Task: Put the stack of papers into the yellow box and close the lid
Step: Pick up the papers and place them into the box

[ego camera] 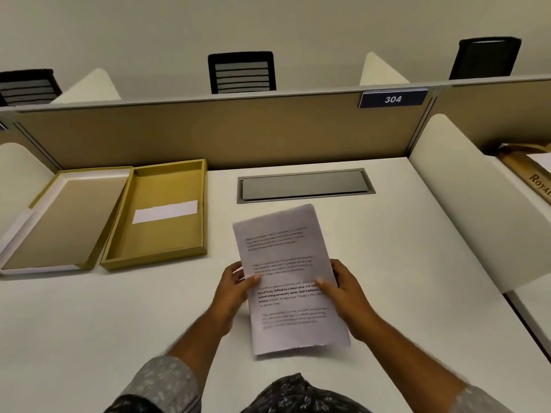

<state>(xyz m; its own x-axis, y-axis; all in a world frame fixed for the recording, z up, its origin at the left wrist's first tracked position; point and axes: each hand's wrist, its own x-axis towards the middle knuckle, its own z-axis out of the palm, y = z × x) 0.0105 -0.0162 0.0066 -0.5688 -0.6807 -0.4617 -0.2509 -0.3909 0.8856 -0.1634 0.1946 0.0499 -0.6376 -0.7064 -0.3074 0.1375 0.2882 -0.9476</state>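
Both hands grasp the stack of papers [290,278] over the white tabletop [402,248]: the left hand [235,289] pinches its left edge with the thumb lying on the printed top sheet, and the right hand [343,289] holds the right edge the same way, fingers hidden under the pages. The stack is tilted, its far end angled slightly left, and whether its near edge touches the tabletop cannot be told. The yellow box [161,216] lies open to the left of the papers, well apart from them, with a white strip of paper [165,212] on its floor. Its lid [64,222] lies just beside it on the left, inside facing up, touching or nearly touching the box wall. A grey cable hatch [305,184] is set into the tabletop beyond the papers, before a tan partition [208,135] bearing a blue plate marked 304 [393,99]. 3 black chairs [241,72] stand behind the partition.
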